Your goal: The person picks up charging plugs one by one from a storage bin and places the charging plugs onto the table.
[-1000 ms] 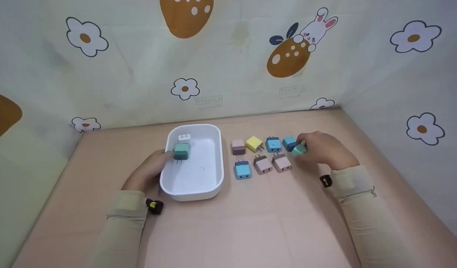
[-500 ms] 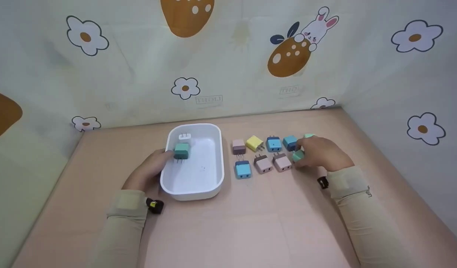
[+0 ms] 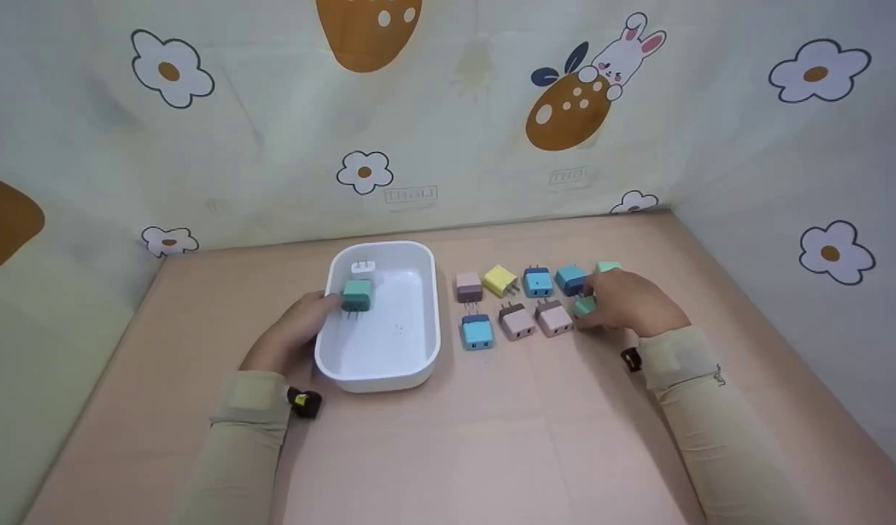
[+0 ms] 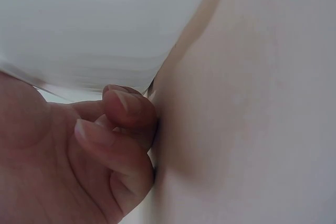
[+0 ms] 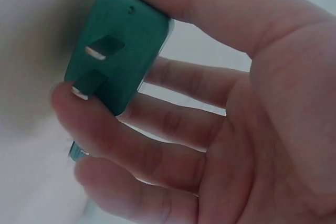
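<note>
My left hand (image 3: 300, 326) grips the left wall of a white plastic tub (image 3: 378, 350), thumb over the rim and other fingers curled against its outside in the left wrist view. Inside the tub lie a white charger plug (image 3: 363, 270) and a green charger plug (image 3: 357, 294). At the right end of the charger rows, my right hand (image 3: 633, 300) pinches another green charger plug (image 5: 118, 51) between thumb and fingers, its two prongs facing the right wrist camera. Behind that hand a light green charger plug (image 3: 608, 267) is partly hidden.
Right of the tub, several charger plugs lie in two rows, among them a yellow one (image 3: 500, 281), a pink one (image 3: 553, 318) and a blue one (image 3: 477, 332). A patterned cloth wall (image 3: 455, 117) stands behind the table (image 3: 477, 452).
My right hand has shifted slightly toward me with the green charger plug, uncovering the light green one behind it. The left hand and tub stay in place.
</note>
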